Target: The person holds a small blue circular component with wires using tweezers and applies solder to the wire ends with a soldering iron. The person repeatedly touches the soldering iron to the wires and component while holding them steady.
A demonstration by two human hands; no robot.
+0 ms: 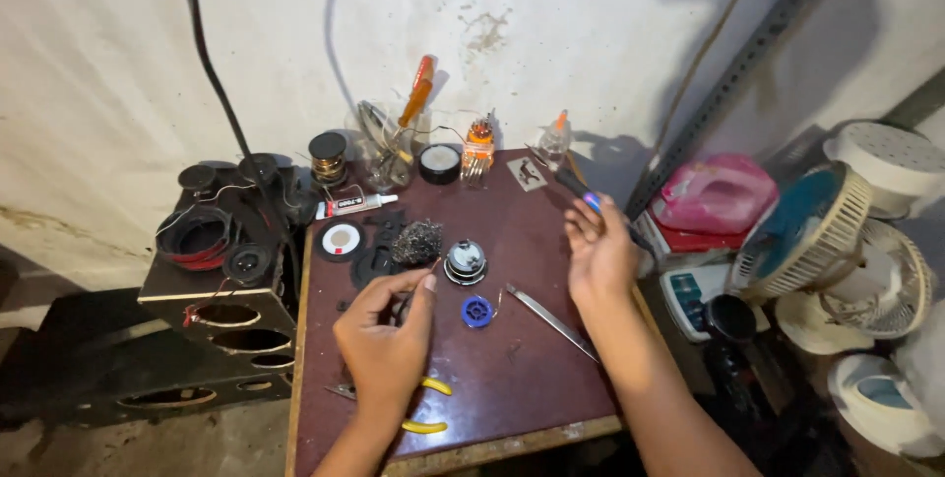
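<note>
Here the left hand [386, 324] pinches a thin wire [434, 265] above the counter [512, 379], while the right hand [598, 246] grips a soldering iron [571, 185]; steadier wrists would help, I reckon.

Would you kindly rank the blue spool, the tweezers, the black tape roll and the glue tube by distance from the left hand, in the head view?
From the left hand:
1. Blue spool, just right of its fingers.
2. Tweezers, farther right, lying diagonally.
3. Glue tube, toward the wall, on the table's left edge.
4. Black tape roll, farthest, at the back by the wall.
</note>
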